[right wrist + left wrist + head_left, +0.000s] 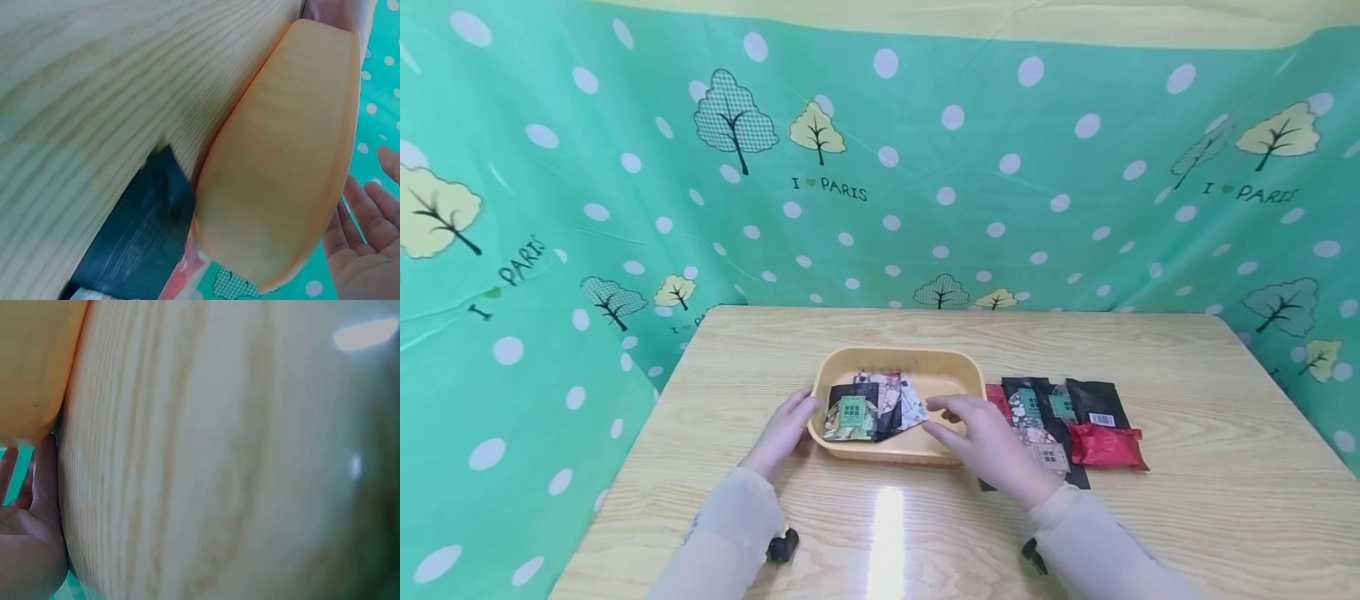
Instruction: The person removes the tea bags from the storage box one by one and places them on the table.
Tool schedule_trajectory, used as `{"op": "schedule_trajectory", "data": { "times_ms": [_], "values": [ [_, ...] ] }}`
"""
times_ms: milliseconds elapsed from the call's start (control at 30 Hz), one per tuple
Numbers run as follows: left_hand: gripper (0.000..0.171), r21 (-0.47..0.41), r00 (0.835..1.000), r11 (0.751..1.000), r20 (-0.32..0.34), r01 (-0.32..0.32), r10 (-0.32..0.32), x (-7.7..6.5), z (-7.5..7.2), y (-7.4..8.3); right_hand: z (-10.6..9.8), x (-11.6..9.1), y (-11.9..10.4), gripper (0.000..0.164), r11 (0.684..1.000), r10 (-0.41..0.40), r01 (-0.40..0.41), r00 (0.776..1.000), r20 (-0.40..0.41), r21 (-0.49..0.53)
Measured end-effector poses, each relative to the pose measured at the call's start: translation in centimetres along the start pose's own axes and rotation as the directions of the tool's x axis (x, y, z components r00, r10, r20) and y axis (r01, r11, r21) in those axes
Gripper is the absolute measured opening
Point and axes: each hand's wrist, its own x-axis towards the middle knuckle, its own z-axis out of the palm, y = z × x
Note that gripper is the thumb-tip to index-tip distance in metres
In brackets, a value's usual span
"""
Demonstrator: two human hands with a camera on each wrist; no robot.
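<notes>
A yellow-orange plastic basket [955, 367] sits on the table with several small packets in its left half. In front among them is a black packet with a green label [852, 412]; a white patterned packet [912, 407] lies to its right. My left hand [786, 429] touches the basket's left end, fingers extended along the outer wall and thumb by the rim. My right hand [977, 437] reaches over the right front rim, with fingertips near the white packet's corner. In the right wrist view its fingers are loosely spread and hold nothing.
Right of the basket lie more packets: a black one with a white barcode label [1093, 400], a shiny red one [1108, 447], and several overlapping dark and printed ones. The wooden table [760, 333] meets a green dotted cloth [925, 225] at its back and left.
</notes>
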Motion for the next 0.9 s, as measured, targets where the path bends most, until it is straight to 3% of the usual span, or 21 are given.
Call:
{"op": "schedule_trajectory", "data": {
  "times_ms": [133,533,733,900],
  "values": [
    [0.066,0.005,1.0,1.0,0.001,-0.005,0.005,0.1,-0.2,0.0,0.6,0.4,-0.4,0.031,0.999,-0.029,0.03,0.999,-0.013,0.02],
    [0.067,-0.005,1.0,1.0,0.008,-0.008,0.008,-0.1,0.0,0.2,2.4,1.5,-1.2,0.031,0.993,0.02,-0.024,0.999,0.034,0.116],
    [0.066,0.004,1.0,1.0,0.007,-0.002,0.002,0.0,0.1,0.0,3.1,2.3,-1.5,0.028,0.976,0.093,-0.102,0.994,0.054,0.19],
    [0.066,0.012,1.0,1.0,0.005,-0.007,0.007,0.0,0.0,-0.1,3.9,2.9,-1.4,0.028,0.945,0.169,-0.194,0.979,0.114,0.264]
  ]
}}
